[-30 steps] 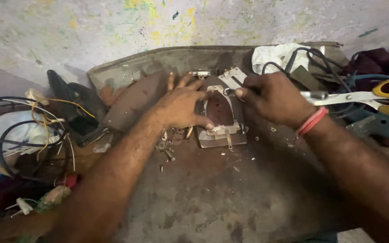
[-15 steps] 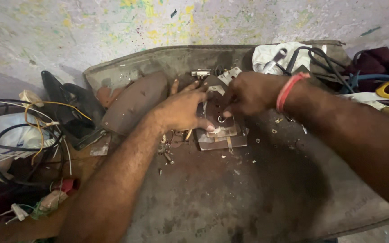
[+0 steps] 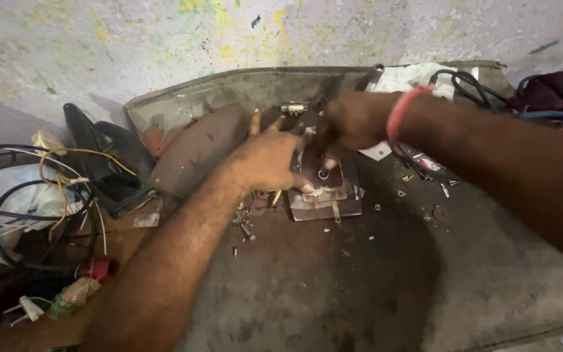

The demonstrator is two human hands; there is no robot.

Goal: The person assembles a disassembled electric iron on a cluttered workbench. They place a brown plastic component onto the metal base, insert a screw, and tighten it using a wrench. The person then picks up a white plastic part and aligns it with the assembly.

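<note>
Rusty metal plate [image 3: 324, 195] lies at frame centre, long axis up-frame, left hand [image 3: 265, 160] pressing spread fingers on its left edge, right hand [image 3: 353, 120] (nearer its top) pinching a small ring [image 3: 324, 174] above it.

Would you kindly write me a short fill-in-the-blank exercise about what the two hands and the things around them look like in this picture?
1. The right hand wears a band on its wrist, coloured ____.
2. Both hands work on a small metal assembly while the left hand presses on it from the ____ side.
3. The tangle of black and yellow wires lies at the picture's ____ edge.
4. The wall behind is spattered with ____.

Missing words: red; left; left; paint
</note>
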